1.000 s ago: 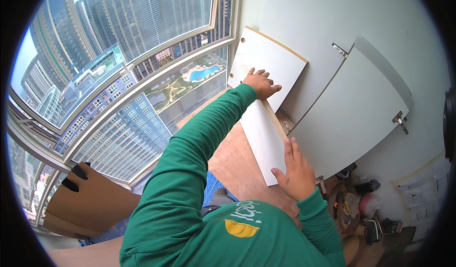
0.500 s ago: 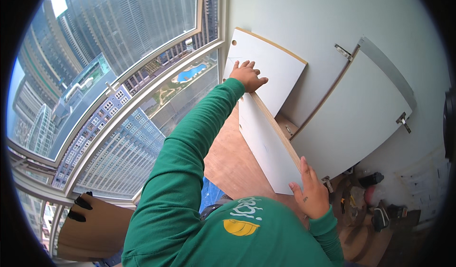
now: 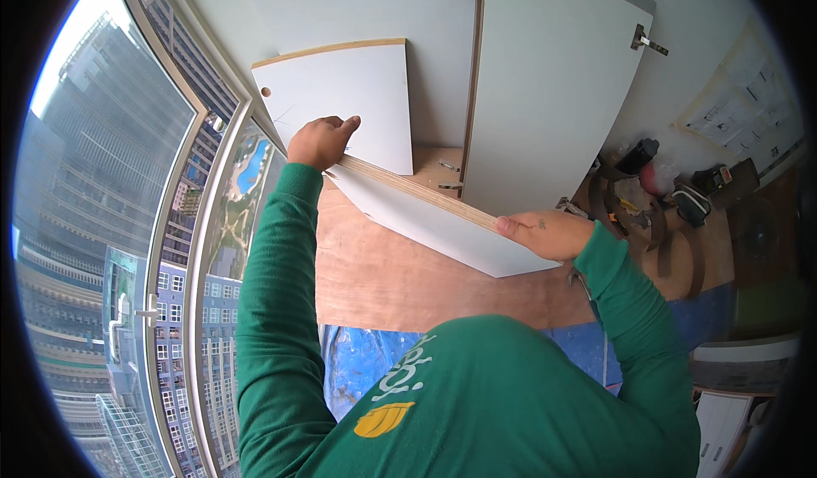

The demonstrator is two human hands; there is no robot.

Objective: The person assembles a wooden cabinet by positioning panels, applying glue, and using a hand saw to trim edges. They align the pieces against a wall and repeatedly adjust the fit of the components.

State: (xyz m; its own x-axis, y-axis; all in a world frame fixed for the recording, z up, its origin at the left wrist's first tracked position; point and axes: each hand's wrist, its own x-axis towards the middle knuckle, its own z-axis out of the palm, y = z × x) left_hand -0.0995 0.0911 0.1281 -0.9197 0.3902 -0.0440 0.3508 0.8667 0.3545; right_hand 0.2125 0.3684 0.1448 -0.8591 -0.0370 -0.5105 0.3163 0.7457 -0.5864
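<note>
A white board (image 3: 438, 233) with a bare plywood edge stands on its long side before me, running from upper left to lower right. My left hand (image 3: 322, 143) is closed at its far left end, fingers curled and thumb sticking out. At the other end my right hand (image 3: 551, 233) grips the board, its thumb on the plywood edge and its fingers hidden behind. Just beyond the left hand, a second white board (image 3: 362, 95) with a round hole near one corner leans on the wall.
A tall white door panel (image 3: 553, 86) with metal hinges (image 3: 648, 40) leans at the back. Brown plywood (image 3: 383, 282) covers the floor, with blue sheeting (image 3: 353, 367) nearer me. Tools and a dark bottle (image 3: 638, 156) lie at right. Windows (image 3: 111, 223) line the left.
My view has turned, and the board now lies more crosswise before me. The left hand's spread fingers have curled in. My right hand has closed on the board's near end.
</note>
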